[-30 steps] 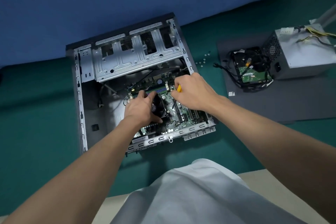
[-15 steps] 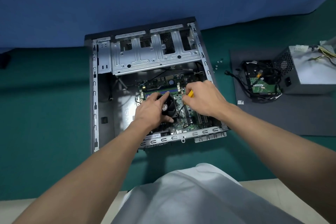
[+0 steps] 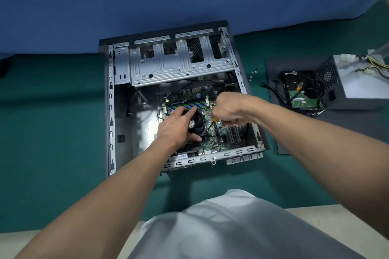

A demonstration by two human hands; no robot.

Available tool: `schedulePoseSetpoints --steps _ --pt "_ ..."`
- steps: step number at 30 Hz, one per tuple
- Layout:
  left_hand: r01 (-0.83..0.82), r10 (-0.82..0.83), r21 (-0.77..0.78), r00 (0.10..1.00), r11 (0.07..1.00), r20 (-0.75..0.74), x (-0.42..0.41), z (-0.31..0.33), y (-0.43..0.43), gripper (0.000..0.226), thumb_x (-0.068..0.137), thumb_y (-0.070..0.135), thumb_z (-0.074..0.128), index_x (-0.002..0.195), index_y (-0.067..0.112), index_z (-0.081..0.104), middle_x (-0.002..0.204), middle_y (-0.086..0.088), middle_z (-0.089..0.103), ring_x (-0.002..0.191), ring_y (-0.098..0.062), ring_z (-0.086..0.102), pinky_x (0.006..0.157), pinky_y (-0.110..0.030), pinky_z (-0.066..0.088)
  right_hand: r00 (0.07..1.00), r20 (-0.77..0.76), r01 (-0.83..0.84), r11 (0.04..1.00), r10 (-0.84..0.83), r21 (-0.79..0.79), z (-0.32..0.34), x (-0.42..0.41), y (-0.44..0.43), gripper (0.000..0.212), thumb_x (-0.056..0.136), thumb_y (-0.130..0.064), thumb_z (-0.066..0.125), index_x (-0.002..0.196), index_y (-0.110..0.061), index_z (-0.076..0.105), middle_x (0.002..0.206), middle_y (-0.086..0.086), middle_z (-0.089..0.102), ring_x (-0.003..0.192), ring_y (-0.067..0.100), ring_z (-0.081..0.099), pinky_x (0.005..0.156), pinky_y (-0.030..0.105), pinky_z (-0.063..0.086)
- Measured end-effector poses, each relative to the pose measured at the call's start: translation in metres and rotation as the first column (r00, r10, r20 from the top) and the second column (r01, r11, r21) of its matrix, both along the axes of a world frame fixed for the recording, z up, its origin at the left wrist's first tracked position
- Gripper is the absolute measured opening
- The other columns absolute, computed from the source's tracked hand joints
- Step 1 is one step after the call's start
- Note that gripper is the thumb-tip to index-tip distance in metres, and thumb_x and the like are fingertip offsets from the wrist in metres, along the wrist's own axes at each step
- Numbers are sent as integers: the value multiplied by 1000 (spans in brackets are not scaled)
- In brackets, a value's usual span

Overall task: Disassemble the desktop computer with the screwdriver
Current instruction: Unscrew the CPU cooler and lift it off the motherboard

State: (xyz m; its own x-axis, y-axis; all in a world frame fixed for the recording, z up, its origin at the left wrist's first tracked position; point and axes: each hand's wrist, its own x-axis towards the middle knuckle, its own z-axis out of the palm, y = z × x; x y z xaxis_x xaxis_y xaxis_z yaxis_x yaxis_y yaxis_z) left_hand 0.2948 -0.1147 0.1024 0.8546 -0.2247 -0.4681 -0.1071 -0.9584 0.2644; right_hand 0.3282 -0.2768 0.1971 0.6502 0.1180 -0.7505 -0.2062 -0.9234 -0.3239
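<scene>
Green cloth covers the tabletop (image 3: 52, 132), where the desktop computer (image 3: 109, 111) lies open on its side. The left grip (image 3: 177, 127) curls round the black cooler fan (image 3: 196, 125) on the motherboard (image 3: 189, 95). The right grip (image 3: 229, 109) clenches the yellow-handled screwdriver (image 3: 214, 120), tip down just beside the fan. At right, a power supply (image 3: 357, 82) and hard drive (image 3: 301, 94) rest on a dark mat (image 3: 294, 145).

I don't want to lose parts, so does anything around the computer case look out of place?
Only the small screws: they lie loose on the green mat right of the case, not in any tray. Nothing else stands out.
</scene>
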Motion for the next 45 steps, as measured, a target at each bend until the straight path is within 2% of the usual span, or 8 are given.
schedulePoseSetpoints --steps 6,12,19,24,30,34,39,45 --pt "-6 6 -11 1000 1000 12 -1 -3 1 103 70 62 71 152 38 13 153 2 25 137 -24 32 103 -38 37 809 156 -534 820 567 -206 8 -7 -2 31 95 -9 46 64 -12 42 66 3 45 56 13 45 47 24 32" --pt "-7 8 -28 1000 1000 29 -2 -4 1 103 70 62 71 152 37 14 153 2 26 137 -23 33 102 -38 38 241 192 -855 302 951 -422 7 -16 -5 15 102 -16 36 100 -12 50 67 2 32 73 21 42 66 30 43" --pt "21 -17 -98 999 995 41 -3 -12 6 98 76 62 67 152 29 15 152 -5 24 139 -25 26 113 -40 29 961 41 -267 958 272 -100 4 -2 14 23 94 -9 49 70 -9 47 64 3 47 48 12 43 36 20 31" --pt "-12 39 -227 993 974 114 -4 -22 2 65 95 59 37 143 15 29 141 -11 35 131 -26 29 113 -40 23 855 -402 317 943 -328 -96 -8 14 10 16 100 -11 40 104 0 50 65 8 53 34 5 26 31 15 24" --pt "-64 69 -52 991 997 115 20 -27 -10 58 98 59 16 113 12 46 109 -9 40 96 -21 29 87 -37 30 873 -383 272 953 -302 -133 -12 15 16 13 100 -9 39 107 -3 48 64 7 52 35 6 25 33 15 24" --pt "-55 42 68 983 996 181 24 -30 -18 64 98 56 10 113 11 53 110 -13 45 100 -26 37 87 -42 35 958 -148 -271 944 245 -190 3 6 32 19 95 -4 38 77 -8 39 71 5 46 49 14 42 33 18 35" --pt "57 -89 117 951 991 296 20 -32 -11 68 90 51 1 110 12 53 108 -13 52 100 -27 45 83 -42 39 654 -110 -741 605 748 -291 13 4 36 9 96 -18 45 93 -11 50 81 3 48 79 21 51 69 29 40" --pt "47 -61 56 958 997 279 23 -28 -9 72 77 42 0 114 13 54 110 -13 55 102 -27 45 81 -39 41 44 -31 -912 28 999 -410 4 -2 34 33 103 -18 29 109 -6 59 60 10 38 48 17 32 47 31 31"
